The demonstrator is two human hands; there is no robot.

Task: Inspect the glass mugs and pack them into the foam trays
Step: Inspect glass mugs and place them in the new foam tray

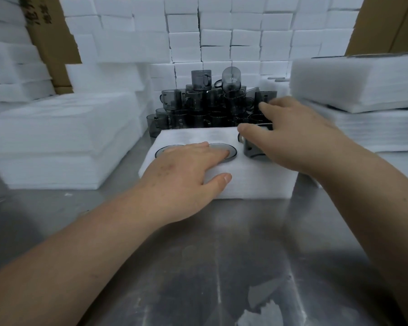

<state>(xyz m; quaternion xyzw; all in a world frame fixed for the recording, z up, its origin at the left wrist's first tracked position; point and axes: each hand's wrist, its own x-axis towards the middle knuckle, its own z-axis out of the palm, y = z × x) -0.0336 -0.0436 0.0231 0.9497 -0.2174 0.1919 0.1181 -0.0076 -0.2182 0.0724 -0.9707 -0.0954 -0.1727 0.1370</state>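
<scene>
A white foam tray (250, 182) lies on the steel table in front of me. Two smoky glass mugs sit sunk in its holes, only their rims showing: one at the left (167, 150) and one beside it (229, 149). My left hand (186, 170) lies flat on the tray, fingers straight over both rims. My right hand (290, 140) grips a third dark mug (252, 150), tilted over the tray's right hole. Behind the tray rises a pile of dark glass mugs (210, 107).
Stacks of white foam sheets stand at the left (61, 137) and at the right (363, 90). A wall of foam blocks (222, 38) fills the back, with cardboard boxes (50, 43) at both sides. The steel table (198, 255) runs toward me.
</scene>
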